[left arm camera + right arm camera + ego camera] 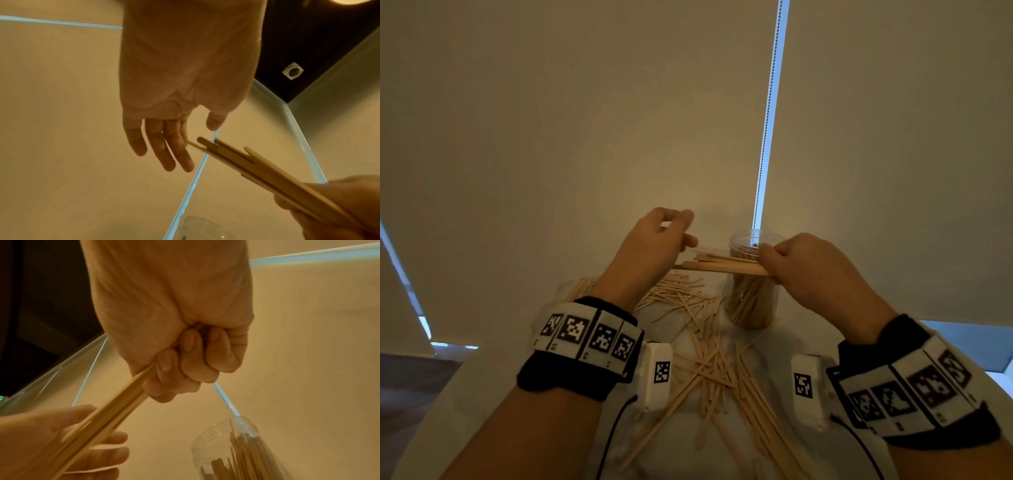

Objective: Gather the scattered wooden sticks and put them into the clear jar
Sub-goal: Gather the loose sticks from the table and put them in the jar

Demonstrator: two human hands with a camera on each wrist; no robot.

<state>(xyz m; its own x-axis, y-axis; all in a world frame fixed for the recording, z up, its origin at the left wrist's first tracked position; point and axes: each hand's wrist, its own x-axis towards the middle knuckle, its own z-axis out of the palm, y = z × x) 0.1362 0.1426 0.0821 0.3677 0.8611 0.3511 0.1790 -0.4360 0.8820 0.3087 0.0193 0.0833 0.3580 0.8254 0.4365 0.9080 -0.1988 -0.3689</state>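
Overhead, a bundle of flat wooden sticks (722, 265) lies level in the air, crossing in front of the mouth of the clear jar (753, 284). The right hand (815, 270) has its grip clamped around the bundle's right end, fingers (191, 356) curled tight into the palm. The left hand (650, 246) is just beside the bundle's free end, its grip apart, fingers (170, 146) straight and relaxed, holding nothing. The jar stands upright toward the far edge of the pale surface (808, 342), already well packed with sticks. Loose sticks (709, 359) lie scattered across the middle of the surface, from the jar's foot toward the near edge. A window blind (585, 120) with a bead chain (768, 113) rises behind the far edge.
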